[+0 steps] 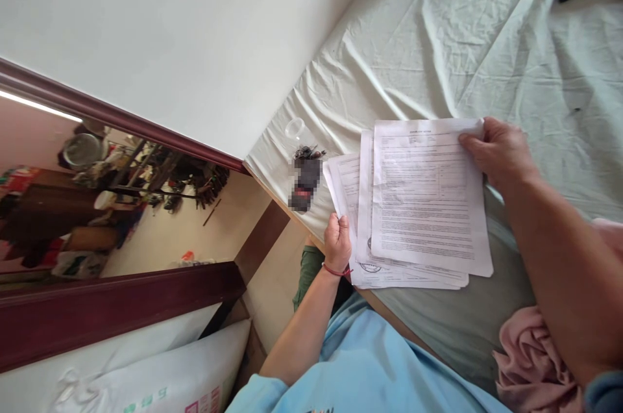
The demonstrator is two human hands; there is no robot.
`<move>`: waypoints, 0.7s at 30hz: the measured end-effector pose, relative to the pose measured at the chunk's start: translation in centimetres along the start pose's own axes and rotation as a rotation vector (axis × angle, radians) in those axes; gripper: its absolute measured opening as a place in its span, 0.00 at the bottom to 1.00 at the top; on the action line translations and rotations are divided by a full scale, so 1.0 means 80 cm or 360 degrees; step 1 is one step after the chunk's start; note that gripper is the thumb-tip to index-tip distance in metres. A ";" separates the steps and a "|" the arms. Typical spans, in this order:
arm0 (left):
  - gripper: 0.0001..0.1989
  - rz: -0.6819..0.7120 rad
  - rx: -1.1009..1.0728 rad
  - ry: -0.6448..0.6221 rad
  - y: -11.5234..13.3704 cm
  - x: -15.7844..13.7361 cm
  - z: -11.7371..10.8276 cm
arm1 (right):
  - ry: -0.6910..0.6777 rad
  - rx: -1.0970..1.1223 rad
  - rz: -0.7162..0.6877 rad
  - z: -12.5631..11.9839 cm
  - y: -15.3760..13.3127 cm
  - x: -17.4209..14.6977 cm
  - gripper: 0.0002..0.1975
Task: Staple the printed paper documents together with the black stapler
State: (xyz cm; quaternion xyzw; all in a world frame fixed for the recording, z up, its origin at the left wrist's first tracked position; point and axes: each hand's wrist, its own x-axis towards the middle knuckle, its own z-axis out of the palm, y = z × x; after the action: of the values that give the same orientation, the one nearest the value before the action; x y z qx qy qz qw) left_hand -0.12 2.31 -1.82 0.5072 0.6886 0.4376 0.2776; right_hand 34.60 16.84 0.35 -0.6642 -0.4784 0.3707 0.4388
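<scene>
Several printed paper sheets (428,199) lie fanned out and overlapping above the pale green bed sheet. My right hand (503,150) pinches the top sheet at its upper right corner, thumb on the printed face. At the lower left of the papers, my left hand (337,241) is closed on the edge of the sheets beneath, a red string around its wrist. Round stamp marks show near the bottom of the lower sheets. The print is too small to read.
Left of the papers, a clear plastic cup (294,129) and a blurred dark object (305,182) rest near the bed's edge. A pink cloth (535,361) lies bunched at lower right. White sacks (170,367) stand at lower left, below a doorway with cluttered goods.
</scene>
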 end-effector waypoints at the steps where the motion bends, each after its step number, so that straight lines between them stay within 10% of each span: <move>1: 0.20 -0.0023 -0.0017 0.0016 -0.001 0.000 0.001 | 0.0016 -0.0005 0.0030 0.000 -0.001 0.000 0.09; 21: 0.29 -0.0005 0.0083 0.0027 -0.010 0.000 0.006 | -0.0088 -0.0259 0.0004 0.005 -0.014 -0.008 0.09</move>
State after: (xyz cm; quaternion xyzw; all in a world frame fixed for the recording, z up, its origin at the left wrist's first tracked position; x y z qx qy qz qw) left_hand -0.12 2.36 -2.75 0.5094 0.7029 0.4235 0.2591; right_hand 33.68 16.48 1.33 -0.6878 -0.5181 0.3492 0.3695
